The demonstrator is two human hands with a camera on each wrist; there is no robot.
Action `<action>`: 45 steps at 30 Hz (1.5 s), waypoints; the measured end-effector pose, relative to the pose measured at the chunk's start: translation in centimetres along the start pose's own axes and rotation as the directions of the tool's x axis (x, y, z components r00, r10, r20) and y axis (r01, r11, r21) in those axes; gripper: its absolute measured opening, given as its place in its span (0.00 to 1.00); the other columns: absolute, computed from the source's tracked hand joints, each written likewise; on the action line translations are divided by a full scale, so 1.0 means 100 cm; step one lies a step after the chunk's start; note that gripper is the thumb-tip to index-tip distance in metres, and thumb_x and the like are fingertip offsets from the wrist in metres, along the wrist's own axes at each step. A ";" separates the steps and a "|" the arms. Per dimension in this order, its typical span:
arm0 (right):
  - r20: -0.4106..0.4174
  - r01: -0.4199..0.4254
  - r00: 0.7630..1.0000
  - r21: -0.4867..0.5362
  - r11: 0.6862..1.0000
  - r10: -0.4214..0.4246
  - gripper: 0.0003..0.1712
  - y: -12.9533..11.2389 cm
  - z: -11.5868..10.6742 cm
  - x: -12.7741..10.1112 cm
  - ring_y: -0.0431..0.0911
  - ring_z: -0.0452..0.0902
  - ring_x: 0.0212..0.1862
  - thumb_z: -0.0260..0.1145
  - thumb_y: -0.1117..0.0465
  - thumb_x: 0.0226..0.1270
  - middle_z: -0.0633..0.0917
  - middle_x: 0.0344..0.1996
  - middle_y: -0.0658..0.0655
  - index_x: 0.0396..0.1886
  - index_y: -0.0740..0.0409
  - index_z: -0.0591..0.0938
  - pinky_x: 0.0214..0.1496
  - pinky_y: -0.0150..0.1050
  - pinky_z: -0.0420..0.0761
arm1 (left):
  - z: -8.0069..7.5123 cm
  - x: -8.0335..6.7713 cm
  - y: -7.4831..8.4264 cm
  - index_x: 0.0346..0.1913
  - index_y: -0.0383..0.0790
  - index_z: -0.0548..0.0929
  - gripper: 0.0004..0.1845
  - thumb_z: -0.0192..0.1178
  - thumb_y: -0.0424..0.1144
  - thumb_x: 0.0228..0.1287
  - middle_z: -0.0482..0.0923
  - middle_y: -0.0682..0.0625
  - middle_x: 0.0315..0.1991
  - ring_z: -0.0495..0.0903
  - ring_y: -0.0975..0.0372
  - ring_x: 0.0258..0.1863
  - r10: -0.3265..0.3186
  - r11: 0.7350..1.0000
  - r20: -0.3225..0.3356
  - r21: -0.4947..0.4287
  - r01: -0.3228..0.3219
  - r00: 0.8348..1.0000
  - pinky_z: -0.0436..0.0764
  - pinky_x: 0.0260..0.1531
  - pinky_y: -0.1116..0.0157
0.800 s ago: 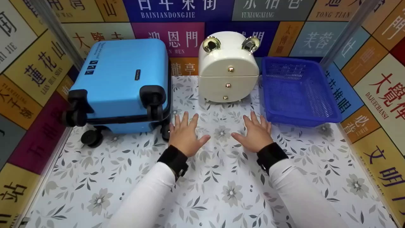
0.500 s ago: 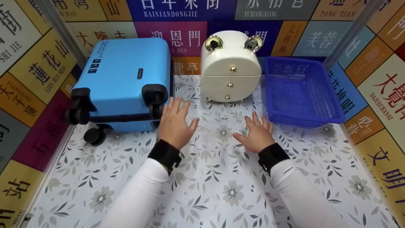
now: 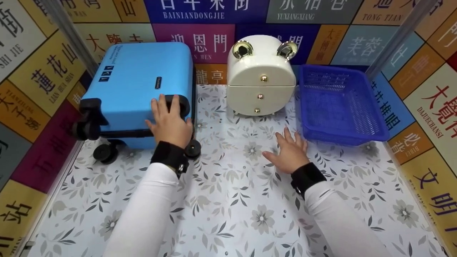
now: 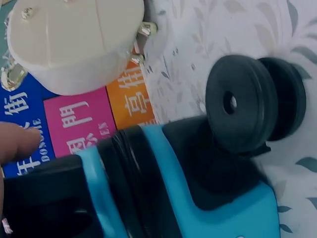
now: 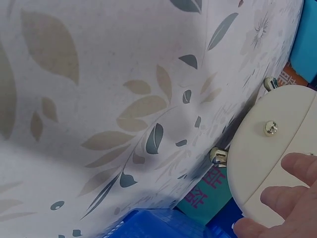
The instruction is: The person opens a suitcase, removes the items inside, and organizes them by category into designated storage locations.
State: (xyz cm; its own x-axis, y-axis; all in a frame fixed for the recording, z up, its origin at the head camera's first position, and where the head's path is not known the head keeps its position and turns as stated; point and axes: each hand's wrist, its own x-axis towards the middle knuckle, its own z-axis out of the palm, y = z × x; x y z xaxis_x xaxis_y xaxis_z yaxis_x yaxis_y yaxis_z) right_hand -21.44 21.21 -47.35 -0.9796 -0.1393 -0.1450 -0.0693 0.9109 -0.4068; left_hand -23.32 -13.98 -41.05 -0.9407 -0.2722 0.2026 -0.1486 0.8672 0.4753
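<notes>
A light blue suitcase point(image 3: 139, 75) with black wheels lies on its side at the left. My left hand point(image 3: 170, 126) is over its near right corner, fingers spread and overlapping the black wheel housing there. In the left wrist view a black double wheel point(image 4: 242, 104) shows large, with a fingertip point(image 4: 20, 141) at the left edge. My right hand point(image 3: 288, 153) is low over the floral tabletop point(image 3: 246, 185), fingers spread, holding nothing. Beyond it stands a rounded cream drawer box point(image 3: 262, 75) with gold knobs and gold ear shapes on top.
A blue mesh basket point(image 3: 342, 103) sits to the right of the drawer box. Panels printed with characters point(image 3: 192, 39) wall in the table at the back and both sides. Clear corner posts point(image 3: 396, 39) rise at the back.
My left hand has moved left and forward, from the table beside the suitcase to over its near right corner. The right hand has stayed nearly still.
</notes>
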 end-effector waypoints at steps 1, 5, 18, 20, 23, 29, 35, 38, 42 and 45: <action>0.002 -0.001 1.000 -0.001 1.000 0.001 0.56 0.000 0.000 0.000 0.76 0.30 0.85 0.65 0.32 0.72 0.43 0.87 0.70 0.86 0.59 0.57 0.80 0.77 0.26 | 0.000 0.001 0.000 0.85 0.56 0.60 0.42 0.66 0.47 0.73 0.45 0.42 0.88 0.39 0.44 0.88 0.003 1.000 -0.013 -0.002 -0.003 1.000 0.51 0.76 0.23; -0.004 0.004 1.000 -0.004 1.000 -0.004 0.55 0.001 0.000 -0.001 0.76 0.31 0.85 0.65 0.33 0.73 0.44 0.86 0.70 0.86 0.60 0.58 0.80 0.78 0.28 | 0.000 0.001 0.000 0.85 0.56 0.61 0.41 0.61 0.36 0.72 0.48 0.41 0.87 0.43 0.43 0.87 0.014 1.000 -0.020 0.003 -0.014 1.000 0.58 0.76 0.26; -0.003 -0.001 1.000 -0.002 1.000 0.001 0.54 0.005 0.000 0.000 0.75 0.31 0.85 0.65 0.33 0.73 0.45 0.87 0.70 0.86 0.60 0.59 0.81 0.77 0.29 | -0.008 -0.010 -0.007 0.87 0.57 0.55 0.46 0.55 0.28 0.70 0.41 0.41 0.89 0.37 0.43 0.88 0.064 0.998 0.049 0.020 -0.065 0.997 0.89 0.37 0.42; -0.002 -0.002 1.000 0.001 1.000 0.002 0.54 0.006 0.000 -0.001 0.75 0.31 0.85 0.65 0.33 0.73 0.45 0.86 0.70 0.85 0.60 0.59 0.80 0.77 0.28 | -0.012 -0.013 -0.011 0.87 0.57 0.54 0.47 0.55 0.26 0.69 0.39 0.42 0.89 0.37 0.44 0.88 0.066 0.998 0.063 0.021 -0.067 0.996 0.88 0.35 0.43; 0.005 0.000 1.000 0.006 1.000 0.000 0.54 0.007 0.000 -0.001 0.75 0.31 0.85 0.65 0.34 0.73 0.44 0.86 0.71 0.85 0.61 0.59 0.80 0.77 0.28 | -0.022 -0.018 -0.018 0.87 0.57 0.54 0.48 0.55 0.25 0.69 0.39 0.43 0.89 0.37 0.44 0.88 0.059 0.997 0.078 0.037 -0.062 0.995 0.87 0.35 0.39; 0.017 -0.011 1.000 -0.008 1.000 0.011 0.54 0.009 0.002 0.000 0.75 0.29 0.85 0.64 0.34 0.73 0.44 0.86 0.71 0.85 0.61 0.60 0.80 0.77 0.27 | -0.041 -0.016 -0.017 0.86 0.48 0.57 0.45 0.63 0.32 0.69 0.47 0.36 0.87 0.44 0.38 0.87 -0.050 0.993 0.085 0.107 0.041 0.995 0.77 0.60 0.27; 0.030 -0.005 1.000 -0.001 1.000 0.005 0.54 0.006 0.004 0.001 0.75 0.30 0.85 0.64 0.33 0.73 0.44 0.87 0.70 0.85 0.61 0.60 0.80 0.78 0.28 | -0.035 0.008 -0.004 0.88 0.53 0.47 0.48 0.64 0.51 0.75 0.34 0.27 0.86 0.33 0.23 0.82 -0.197 0.964 0.079 0.196 0.179 0.977 0.67 0.70 0.27; 0.025 -0.004 1.000 -0.005 1.000 0.004 0.53 0.006 0.003 0.001 0.75 0.31 0.85 0.64 0.34 0.73 0.45 0.86 0.70 0.85 0.61 0.61 0.80 0.78 0.29 | -0.028 0.009 -0.006 0.88 0.56 0.47 0.44 0.57 0.38 0.78 0.33 0.28 0.86 0.32 0.21 0.80 -0.189 0.954 0.050 0.246 0.171 0.981 0.85 0.56 0.35; 0.015 -0.011 1.000 -0.021 1.000 0.012 0.52 0.007 0.001 0.001 0.75 0.30 0.85 0.64 0.34 0.74 0.46 0.86 0.71 0.84 0.62 0.61 0.80 0.78 0.29 | -0.025 0.006 -0.012 0.88 0.56 0.50 0.43 0.49 0.26 0.76 0.37 0.30 0.87 0.35 0.23 0.82 -0.122 0.962 0.033 0.250 0.110 0.992 0.90 0.38 0.45; 0.020 -0.012 1.000 -0.020 1.000 0.013 0.53 0.008 0.000 0.002 0.75 0.30 0.85 0.63 0.33 0.74 0.46 0.86 0.70 0.85 0.61 0.61 0.80 0.78 0.29 | -0.027 0.003 -0.018 0.88 0.57 0.51 0.45 0.48 0.24 0.74 0.38 0.32 0.87 0.36 0.25 0.83 -0.077 0.973 0.041 0.222 0.066 0.996 0.88 0.32 0.48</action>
State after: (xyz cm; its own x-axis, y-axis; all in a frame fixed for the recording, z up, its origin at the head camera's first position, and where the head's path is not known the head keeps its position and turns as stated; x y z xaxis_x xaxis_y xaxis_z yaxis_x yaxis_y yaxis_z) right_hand -21.74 21.89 -47.69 -0.9765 -0.1351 -0.1678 -0.0609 0.9202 -0.3867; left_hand -22.53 -16.71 -39.56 -0.9382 -0.3208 0.1296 -0.2744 0.9181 0.2860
